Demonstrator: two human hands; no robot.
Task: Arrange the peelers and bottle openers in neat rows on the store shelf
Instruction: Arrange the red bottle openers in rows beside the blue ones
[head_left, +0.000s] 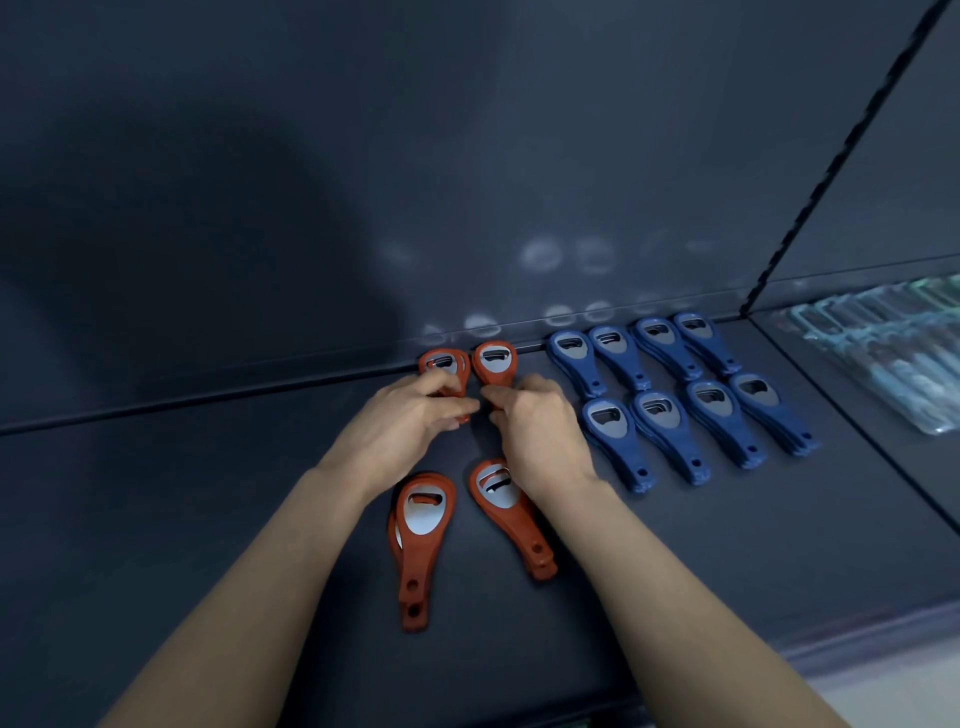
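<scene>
Dim, cool light reaches a dark shelf (208, 493), apparently from behind the camera. A broad, soft shadow fills the back panel (467, 130) at upper left. Pale glints off the openers (670, 410) speckle the panel at centre. Packets (883, 353) at the right edge smear into blur, and the wide lens bows the shelf lines.

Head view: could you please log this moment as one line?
left hand holds back-left red openers | right hand holds back-right red openers | front red openers untouched | blue openers in two rows
</scene>
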